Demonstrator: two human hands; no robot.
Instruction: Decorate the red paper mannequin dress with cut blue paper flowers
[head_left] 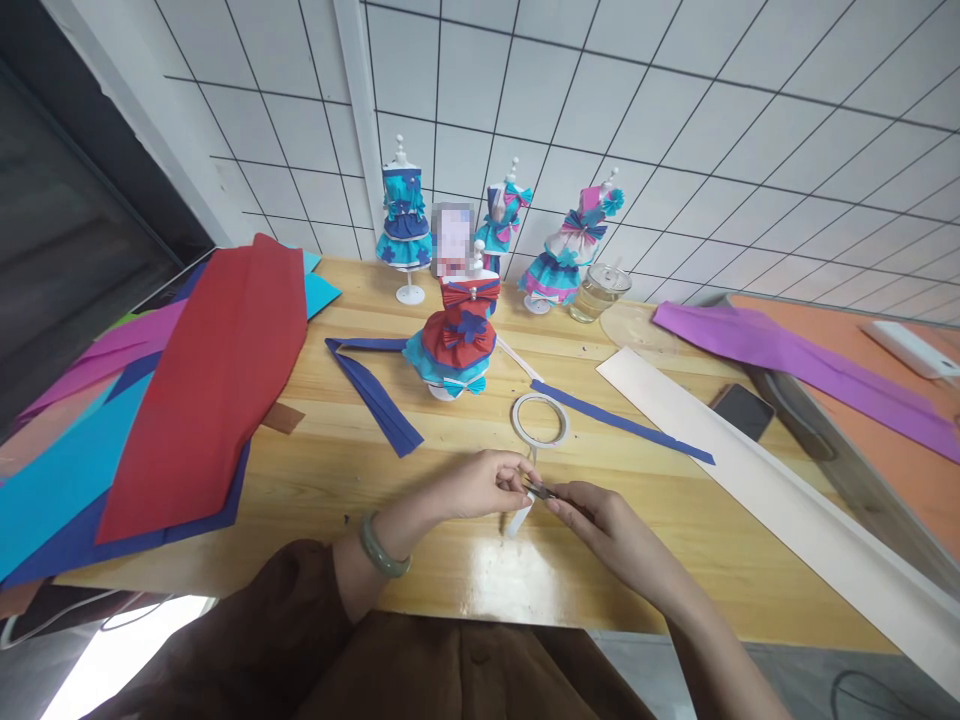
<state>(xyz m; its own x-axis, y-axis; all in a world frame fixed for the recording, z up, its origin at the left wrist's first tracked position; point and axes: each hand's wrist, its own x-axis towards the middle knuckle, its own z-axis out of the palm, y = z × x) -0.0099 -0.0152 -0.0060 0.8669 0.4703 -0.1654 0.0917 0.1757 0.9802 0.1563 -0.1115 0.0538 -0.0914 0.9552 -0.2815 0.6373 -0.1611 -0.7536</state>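
My left hand (504,484) pinches a short strip of white tape (519,519) above the table's front part. From the right, my right hand (598,512) grips small dark scissors (541,491), whose tips are at the strip by my left fingertips. Just beyond both hands lies a roll of tape (540,420), with a thin end trailing toward my fingers. Behind it stands a small dress form (463,335) in red and turquoise paper ruffles. A narrow dark blue strip (622,422) lies to the right, and folded blue strips (375,395) lie to the left.
Colored paper sheets (210,390) are piled at the left. Several dressed forms (405,215) stand along the wall beside a glass cup (600,292). On the right are a long pale paper (750,480), a phone (742,412) and purple paper (795,360).
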